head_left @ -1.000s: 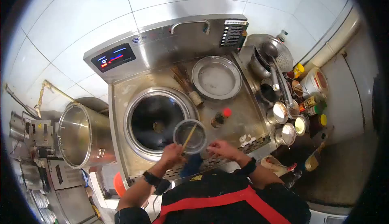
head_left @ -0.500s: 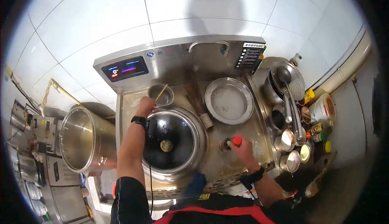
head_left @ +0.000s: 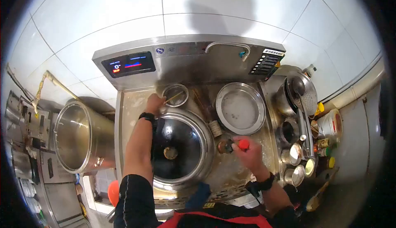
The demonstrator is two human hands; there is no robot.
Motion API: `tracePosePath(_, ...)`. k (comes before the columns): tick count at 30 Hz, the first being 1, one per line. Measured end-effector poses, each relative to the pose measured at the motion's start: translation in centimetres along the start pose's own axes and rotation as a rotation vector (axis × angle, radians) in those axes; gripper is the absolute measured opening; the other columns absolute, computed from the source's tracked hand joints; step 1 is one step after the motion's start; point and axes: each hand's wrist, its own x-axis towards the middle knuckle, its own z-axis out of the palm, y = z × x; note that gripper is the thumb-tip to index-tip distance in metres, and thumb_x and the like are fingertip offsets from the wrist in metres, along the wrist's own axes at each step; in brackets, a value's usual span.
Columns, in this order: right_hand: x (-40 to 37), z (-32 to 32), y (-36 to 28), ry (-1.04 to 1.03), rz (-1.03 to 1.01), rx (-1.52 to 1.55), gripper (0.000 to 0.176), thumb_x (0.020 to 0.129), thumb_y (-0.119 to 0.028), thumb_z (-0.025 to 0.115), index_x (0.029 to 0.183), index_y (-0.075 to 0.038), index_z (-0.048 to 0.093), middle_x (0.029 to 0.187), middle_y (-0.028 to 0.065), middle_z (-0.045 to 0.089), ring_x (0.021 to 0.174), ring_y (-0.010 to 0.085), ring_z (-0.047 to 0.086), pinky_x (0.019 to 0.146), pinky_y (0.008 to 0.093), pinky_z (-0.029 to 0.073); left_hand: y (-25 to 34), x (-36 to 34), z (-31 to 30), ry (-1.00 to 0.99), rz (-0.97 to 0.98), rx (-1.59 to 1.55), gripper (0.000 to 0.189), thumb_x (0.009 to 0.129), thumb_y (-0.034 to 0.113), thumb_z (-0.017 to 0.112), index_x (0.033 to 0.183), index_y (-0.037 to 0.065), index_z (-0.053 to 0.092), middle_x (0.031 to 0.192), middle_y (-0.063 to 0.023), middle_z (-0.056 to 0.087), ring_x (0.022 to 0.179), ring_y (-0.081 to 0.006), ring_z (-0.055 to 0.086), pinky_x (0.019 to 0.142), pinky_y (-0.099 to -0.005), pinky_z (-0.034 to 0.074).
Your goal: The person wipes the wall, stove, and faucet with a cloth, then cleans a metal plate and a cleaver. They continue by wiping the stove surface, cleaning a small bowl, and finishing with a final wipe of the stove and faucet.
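My left hand (head_left: 155,103) is closed on a thin wooden stick (head_left: 175,96), which slants over a small metal pot (head_left: 176,88) at the back of the steel stove top. Below that hand is a large round black lid (head_left: 181,135) with a knob (head_left: 170,153), set inside a shiny metal ring (head_left: 205,145). On the right, my right hand (head_left: 250,153) grips a dark bottle (head_left: 225,146) near its red cap (head_left: 243,144). The bottle's base sits close to the ring's right side. My fingers hide part of its neck.
A bamboo brush (head_left: 215,128) lies between the lid and a wide metal basin (head_left: 241,108). A bent tap (head_left: 227,44) is behind. Ladles and a strainer (head_left: 307,92) stand at right beside seasoning tubs (head_left: 294,153). A tall steel pot (head_left: 74,137) is at left.
The view has shifted slightly. The stick in my left hand has dropped from a steep slant to a flatter one over the pot. My right hand and the bottle have moved closer to the brush.
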Motion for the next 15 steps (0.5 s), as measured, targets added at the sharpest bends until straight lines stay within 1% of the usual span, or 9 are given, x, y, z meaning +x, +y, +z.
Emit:
tracePosePath(2,1.9,-0.2,-2.8,-0.030,-0.079,0.027,0.030,0.077,-0.021,0.076,0.101,-0.006,0.068,0.087,0.0120,0.069,0.079,0.0227,0.067,0.074,0.0333,0.053,-2.0,0.3,0.6,0.101,0.135,-0.113,0.048,0.080,0.040,0.064,0.102,-0.003,0.066,0.104,-0.0259,0.065,0.099,-0.0377,0.063,0.087,-0.0444,0.049)
tracePosePath(3,2.9,0.0,-3.7,-0.045,-0.085,0.029,0.030,0.077,-0.021,0.076,0.101,-0.006,0.068,0.087,0.0120,0.069,0.079,0.0227,0.067,0.074,0.0333,0.053,-2.8,-0.5,0.8,0.105,0.119,-0.115,0.048,0.080,0.040,0.064,0.102,-0.003,0.066,0.104,-0.0259,0.065,0.099,-0.0377,0.063,0.087,-0.0444,0.049)
tracePosePath(5,5.1,0.8,-5.5,-0.090,-0.096,0.122,0.028,0.077,-0.021,0.076,0.100,-0.006,0.067,0.086,0.0117,0.069,0.075,0.0231,0.066,0.071,0.0325,0.053,-2.1,-4.7,-0.6,0.326,0.105,-0.345,0.053,0.077,0.036,0.070,0.115,-0.001,0.062,0.114,-0.0242,0.062,0.112,-0.0365,0.056,0.096,-0.0419,0.044)
tracePosePath(6,6.3,1.5,-6.9,-0.108,-0.109,0.127,0.028,0.077,-0.021,0.076,0.100,-0.006,0.067,0.086,0.0117,0.069,0.075,0.0231,0.066,0.071,0.0325,0.053,-1.2,-7.7,-1.5,0.409,0.213,-0.248,0.056,0.075,0.031,0.073,0.119,-0.001,0.058,0.117,-0.0230,0.060,0.115,-0.0363,0.053,0.099,-0.0414,0.042)
tracePosePath(7,7.4,2.3,-8.5,-0.097,-0.258,0.110,0.028,0.078,-0.021,0.075,0.099,-0.006,0.067,0.086,0.0118,0.069,0.073,0.0240,0.067,0.069,0.0325,0.053,0.2,-11.0,-2.4,0.488,0.320,-0.145,0.060,0.073,0.026,0.076,0.124,0.000,0.055,0.120,-0.0219,0.059,0.119,-0.0361,0.050,0.101,-0.0408,0.040)
tracePosePath(9,9.2,4.9,-11.2,-0.104,-0.419,0.101,0.027,0.079,-0.021,0.074,0.099,-0.006,0.066,0.086,0.0120,0.069,0.072,0.0249,0.067,0.067,0.0324,0.053,3.8,-16.6,-5.0,0.293,0.492,-0.521,0.057,0.071,0.018,0.077,0.122,0.003,0.055,0.117,-0.0203,0.059,0.118,-0.0359,0.049,0.099,-0.0433,0.040)
tracePosePath(11,10.6,8.1,-13.8,-0.063,-0.666,0.175,0.026,0.080,-0.021,0.073,0.099,-0.005,0.064,0.083,0.0120,0.068,0.069,0.0273,0.067,0.064,0.0337,0.053,6.6,-19.4,-6.1,0.388,0.541,-0.600,0.059,0.070,0.018,0.077,0.122,0.003,0.054,0.116,-0.0204,0.059,0.115,-0.0360,0.051,0.096,-0.0433,0.042)
tracePosePath(13,10.7,10.6,-16.2,-0.224,-0.639,0.304,0.027,0.083,-0.016,0.072,0.105,-0.003,0.063,0.091,0.0110,0.070,0.082,0.0151,0.066,0.071,0.0275,0.054,5.3,-18.5,-4.8,0.451,0.604,-0.688,0.061,0.070,0.017,0.078,0.123,0.003,0.053,0.115,-0.0205,0.059,0.112,-0.0362,0.053,0.093,-0.0433,0.043)
tracePosePath(15,10.0,12.0,-18.3,-0.320,-0.663,0.315,0.038,0.082,-0.015,0.074,0.114,-0.002,0.059,0.104,0.0127,0.066,0.086,0.0156,0.066,0.072,0.0288,0.054,0.4,-14.4,-2.1,0.453,0.417,-0.793,0.064,0.067,0.016,0.079,0.123,0.001,0.052,0.116,-0.0200,0.060,0.106,-0.0362,0.057,0.091,-0.0415,0.046)
